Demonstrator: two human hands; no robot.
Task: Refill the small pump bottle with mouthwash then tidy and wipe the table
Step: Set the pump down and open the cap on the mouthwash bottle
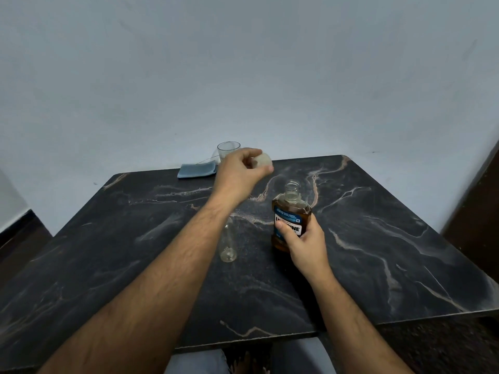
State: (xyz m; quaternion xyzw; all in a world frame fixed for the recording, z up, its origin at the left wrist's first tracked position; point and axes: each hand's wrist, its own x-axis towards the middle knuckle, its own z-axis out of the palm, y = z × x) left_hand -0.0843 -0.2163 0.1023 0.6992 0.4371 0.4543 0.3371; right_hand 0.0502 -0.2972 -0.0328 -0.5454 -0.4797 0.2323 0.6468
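The right hand (pixel 302 238) wraps around the lower body of the mouthwash bottle (pixel 291 220), which stands upright on the dark marbled bench (pixel 391 252). The bottle's neck is uncapped, and amber liquid fills it up to the shoulder. The left hand (pixel 240 175) is stretched forward, beyond and to the left of the right hand, with its fingers pinched around a pale round cap (pixel 263 160) held above the bench. Between the two forearms, just left of the mouthwash bottle and partly hidden under the left wrist, a small clear bottle (pixel 228 245) stands on the bench; it looks empty, and its top is covered by the arm, so I cannot tell whether a pump sits on it. Beyond the left hand, at the far edge of the bench, a folded blue cloth (pixel 197 170) lies flat, with a clear drinking glass (pixel 228 151) upright just beside it, partly behind the left hand's knuckles.
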